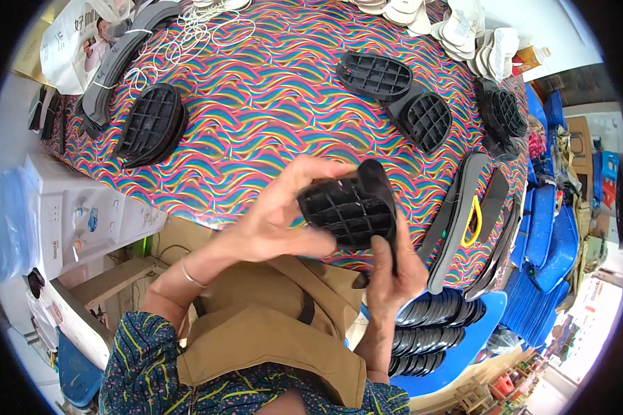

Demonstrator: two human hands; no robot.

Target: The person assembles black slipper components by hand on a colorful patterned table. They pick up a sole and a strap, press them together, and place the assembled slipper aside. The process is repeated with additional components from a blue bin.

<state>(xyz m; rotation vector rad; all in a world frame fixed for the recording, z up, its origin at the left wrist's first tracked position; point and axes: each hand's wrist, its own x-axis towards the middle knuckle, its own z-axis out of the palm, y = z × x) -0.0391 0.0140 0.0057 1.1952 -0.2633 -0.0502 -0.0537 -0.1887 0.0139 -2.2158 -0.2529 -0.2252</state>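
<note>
Above my lap at the table's near edge, I hold a black shoe sole piece [346, 214] with a grid of hollow cells facing me. My left hand [284, 214] grips its left side, thumb along the lower edge and fingers over the top. At its right side, my right hand [398, 273] pinches a dark band [377, 181] that curves along the sole's edge; whether the band is a separate strip I cannot tell. Farther off on the patterned cloth [270, 117] lie a stack of similar soles [152, 124] at left and a pair of gridded soles [375, 75] at right.
Bundled grey strips [114, 76] and tangled white cord [187, 41] lie at far left. Pale insoles [457, 34] crowd the far right edge. Dark strips [460, 214] and a yellow loop [472, 225] sit right. A blue tray [481, 325] holds rows of black pieces.
</note>
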